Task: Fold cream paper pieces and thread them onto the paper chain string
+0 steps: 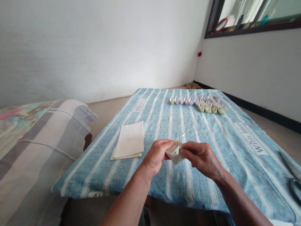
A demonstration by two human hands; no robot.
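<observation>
Above the near half of the striped cloth, both hands hold one small folded paper boat (175, 157), pale cream, with its hollow side up. My left hand (158, 154) pinches its left edge between thumb and fingers. My right hand (201, 157) grips the right side, thumb and forefinger pressed on a folded point. To the left lies a stack of paper sheets (130, 139), whitish on top with a cream sheet sticking out beneath. Farther back stand several folded paper boats (208, 105) in rows, some pale purple and some yellowish.
A blue striped tablecloth (157, 122) covers the table. Scissors (293, 179) with dark handles lie at the right edge, partly cut off. To the left is a bed with a striped cover (54, 135). White walls and a window (256, 15) stand beyond.
</observation>
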